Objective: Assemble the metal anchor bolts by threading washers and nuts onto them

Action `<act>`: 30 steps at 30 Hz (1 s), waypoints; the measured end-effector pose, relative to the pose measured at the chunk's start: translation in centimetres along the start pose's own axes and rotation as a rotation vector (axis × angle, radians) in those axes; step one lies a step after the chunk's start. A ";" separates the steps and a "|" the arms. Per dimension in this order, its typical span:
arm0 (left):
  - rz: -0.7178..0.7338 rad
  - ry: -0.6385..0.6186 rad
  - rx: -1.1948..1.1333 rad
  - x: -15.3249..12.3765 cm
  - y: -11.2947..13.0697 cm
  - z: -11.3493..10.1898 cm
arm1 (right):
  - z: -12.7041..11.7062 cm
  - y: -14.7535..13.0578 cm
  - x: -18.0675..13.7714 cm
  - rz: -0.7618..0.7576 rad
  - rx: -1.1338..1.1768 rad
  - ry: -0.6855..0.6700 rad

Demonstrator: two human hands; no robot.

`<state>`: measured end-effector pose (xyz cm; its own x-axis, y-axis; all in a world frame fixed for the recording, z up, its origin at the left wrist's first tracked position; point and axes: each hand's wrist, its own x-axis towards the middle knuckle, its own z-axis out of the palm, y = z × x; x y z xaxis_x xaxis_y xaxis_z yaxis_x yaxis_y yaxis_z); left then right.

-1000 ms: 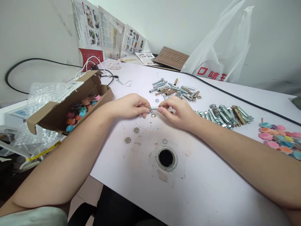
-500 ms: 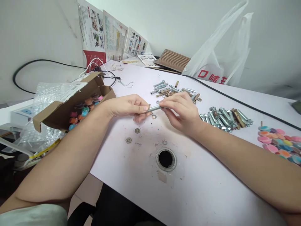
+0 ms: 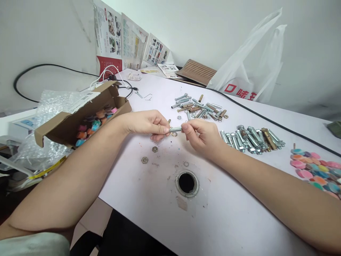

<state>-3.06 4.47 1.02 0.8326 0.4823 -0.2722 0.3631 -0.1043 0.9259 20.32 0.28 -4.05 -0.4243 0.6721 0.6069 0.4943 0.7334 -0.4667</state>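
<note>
A silver expansion bolt (image 3: 175,129) stretches level between my two hands above the white table. My left hand (image 3: 149,125) pinches its left end between thumb and fingers. At the other end, my right hand (image 3: 201,135) is closed on the tip with thumb and curled forefinger. A brass-coloured piece (image 3: 169,121) shows just behind my left fingertips; whether it is held or lies on the table I cannot tell. Under the bolt lies a flat washer (image 3: 174,134). Two hex nuts, one of them the nearer nut (image 3: 144,160), rest below my left hand.
Behind my hands lies a pile of loose bolts and sleeves (image 3: 186,103). Assembled bolts (image 3: 250,137) stand grouped to the right, beside colourful discs (image 3: 306,173). A cardboard box (image 3: 53,124) sits left, a round table hole (image 3: 187,183) in front, a plastic bag (image 3: 245,74) behind.
My right hand has turned and lowered slightly, its fingers now curled in round the bolt's end. The bolt lies more level. The view has shifted a little.
</note>
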 end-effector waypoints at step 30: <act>-0.001 0.028 -0.383 0.2 -1.0 0.0 | -0.4 0.0 0.1 -0.223 -0.054 0.143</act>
<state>-3.30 4.70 0.01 0.8186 0.5064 -0.2709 0.1772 0.2260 0.9579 20.54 0.25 -3.76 -0.4175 0.4702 0.7775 0.4420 0.8527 -0.2783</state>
